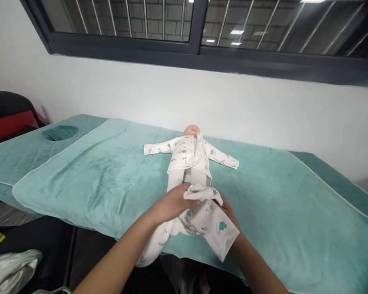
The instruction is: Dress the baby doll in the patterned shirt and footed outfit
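A baby doll (192, 131) lies on its back on a teal towel (104, 175), dressed in a white printed top (188, 155) with both sleeves spread out. At its legs, both my hands hold a pair of white printed baby trousers (207, 222). My left hand (171, 203) is closed on the bunched waistband near the doll's legs. My right hand (228, 210) is mostly hidden under the cloth and grips the trousers from the other side. One trouser leg hangs over the front edge of the bed.
The towel covers a teal massage bed (24, 153) with a face hole (60, 132) at the left end. A white wall and a dark-framed window lie behind. A red and black chair (9, 116) stands at far left; a white plastic bag (12, 267) lies on the floor.
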The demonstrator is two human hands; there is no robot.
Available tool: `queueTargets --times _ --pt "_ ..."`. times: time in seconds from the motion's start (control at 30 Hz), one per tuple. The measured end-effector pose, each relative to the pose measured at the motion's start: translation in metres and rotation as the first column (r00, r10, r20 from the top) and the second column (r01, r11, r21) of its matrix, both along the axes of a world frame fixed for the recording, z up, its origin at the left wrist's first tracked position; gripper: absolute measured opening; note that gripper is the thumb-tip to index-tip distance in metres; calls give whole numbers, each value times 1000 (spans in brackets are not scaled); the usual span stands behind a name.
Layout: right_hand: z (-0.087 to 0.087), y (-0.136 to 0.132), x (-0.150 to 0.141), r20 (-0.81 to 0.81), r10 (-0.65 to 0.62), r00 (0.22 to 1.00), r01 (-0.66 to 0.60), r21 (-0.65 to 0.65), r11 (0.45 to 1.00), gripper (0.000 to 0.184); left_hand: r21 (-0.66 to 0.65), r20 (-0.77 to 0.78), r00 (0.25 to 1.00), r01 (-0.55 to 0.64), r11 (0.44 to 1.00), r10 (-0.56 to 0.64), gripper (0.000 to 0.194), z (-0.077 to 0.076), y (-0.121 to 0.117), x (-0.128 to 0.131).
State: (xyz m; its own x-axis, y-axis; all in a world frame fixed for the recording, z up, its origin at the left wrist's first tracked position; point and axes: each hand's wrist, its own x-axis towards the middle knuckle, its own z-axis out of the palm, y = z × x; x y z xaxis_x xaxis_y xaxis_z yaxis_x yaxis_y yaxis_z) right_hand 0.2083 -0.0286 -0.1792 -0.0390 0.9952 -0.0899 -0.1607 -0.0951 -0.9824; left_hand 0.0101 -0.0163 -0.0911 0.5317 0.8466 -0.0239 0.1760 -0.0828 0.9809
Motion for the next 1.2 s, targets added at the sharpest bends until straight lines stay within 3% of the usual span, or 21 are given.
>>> queueTargets --times 0.1,0.2,0.3,0.37,0.43,0.53,0.63,0.7,0.87,1.03,1.13,1.2 --pt "8 -5 -5 -84 -11 996 4 -80 997 29 120 -107 981 -150 981 163 22 -9 25 0" --pt "11 -2 -7 -173 27 985 -38 -60 997 35 236 -113 953 -249 939 281 14 -14 49 8" --pt "8 14 -1 -66 49 997 -50 -13 999 33 274 -91 942 -289 918 323 13 -16 62 15" --pt "6 30 4 70 -10 997 6 50 999 29 270 -99 941 -288 919 324 15 -16 64 17" --pt "3 45 8 156 -67 986 50 105 993 28 228 -109 947 -273 935 303 19 -15 64 14" --pt "0 59 9 155 -67 986 47 125 991 28 118 -66 965 -244 963 252 27 -9 61 2" --pt "0 59 9 163 -32 986 11 125 992 27 -63 25 993 -113 992 114 34 0 60 -19" --pt "2 55 10 189 -5 982 -19 124 992 25 -195 98 995 -12 981 32 38 4 62 -35" --pt "9 49 12 302 72 950 -121 145 982 24 -312 336 923 -80 947 189 28 -6 65 -63" --pt "39 43 14 530 133 837 -307 254 917 24 -344 411 897 -12 939 162 32 -14 53 -53" --pt "69 40 5 482 213 850 -394 311 865 37 -317 457 879 20 948 135 36 -5 46 -39" --pt "85 40 -7 419 301 857 -430 259 865 40 -291 469 875 22 956 122 32 4 42 -30"
